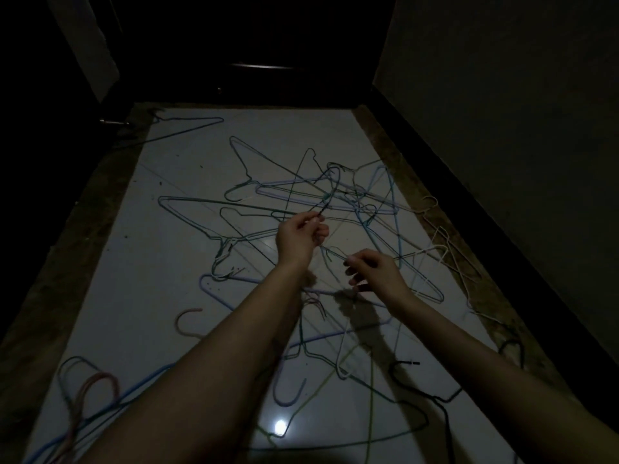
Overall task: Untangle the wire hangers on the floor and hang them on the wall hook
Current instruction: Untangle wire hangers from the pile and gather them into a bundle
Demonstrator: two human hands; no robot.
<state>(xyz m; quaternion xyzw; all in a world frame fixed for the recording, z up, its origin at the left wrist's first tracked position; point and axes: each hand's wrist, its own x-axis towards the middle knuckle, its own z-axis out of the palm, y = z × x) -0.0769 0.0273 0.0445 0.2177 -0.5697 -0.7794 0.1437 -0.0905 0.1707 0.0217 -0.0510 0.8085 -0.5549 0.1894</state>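
both hands are out over the middle of the pile. left hand [301, 237] is raised, thumb + forefinger pinched on a thin dark wire, looks like part of the dark green hanger [330, 192] whose loop rises up and away from the fingertips toward the far end of the floor [174, 296]. right hand [375, 271] sits lower and nearer the body, just right of the left, fingers curled; forefinger + thumb seem to pinch a thin wire near [335, 252], but it's dim, can't be sure how firm the hold is.

the tangle [351, 202] lies mostly ahead of and to the right of the hands, hangers crossing each other at all angles: lavender, light blue, green, white ones toward the right edge. more loose ones lie near the body: a black hanger [412, 390] at right, a pink hook [189, 318] at left, a blue one low left.

key relation: the wire in the left hand runs roughly from the fingers forward/up into the knot, so its long axis points away from the person, hook end buried in the crossing cluster. left hand is the nearer one to that knot; right hand is placed to hold down or steer the near strand. i'd judge the next pull should go back toward the body along that axis, not sideways, else it drags the neighbours.

no wall hook in view; none visibly hung yet, early stage by the look of it.
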